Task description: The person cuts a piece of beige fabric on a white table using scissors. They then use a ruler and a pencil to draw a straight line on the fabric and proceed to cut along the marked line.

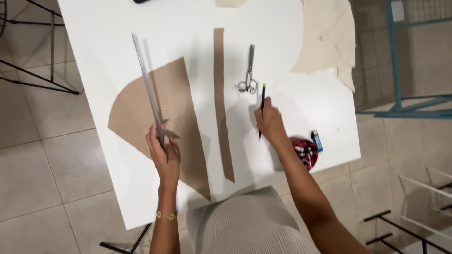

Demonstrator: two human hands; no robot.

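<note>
The left hand (pixel 162 149) closes around the near end of a long clear ruler (pixel 147 87), lifted over the large brown paper piece (pixel 160 117). The right hand (pixel 270 123) pinches a pencil (pixel 262 110) upright; its tip is hidden, perhaps touching the white table (pixel 188 28). Scissors (pixel 248 73) lie just beyond.

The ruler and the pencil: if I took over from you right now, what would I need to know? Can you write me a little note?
Left hand: holds the long clear ruler tilted up over the big brown paper piece.
Right hand: holds the pencil, tip down over the white table, right of the narrow brown strip.
Scissors lie shut beyond the pencil.
Done: both brown pieces look cut out.
Left: no pencil lines are visible on them.
</note>
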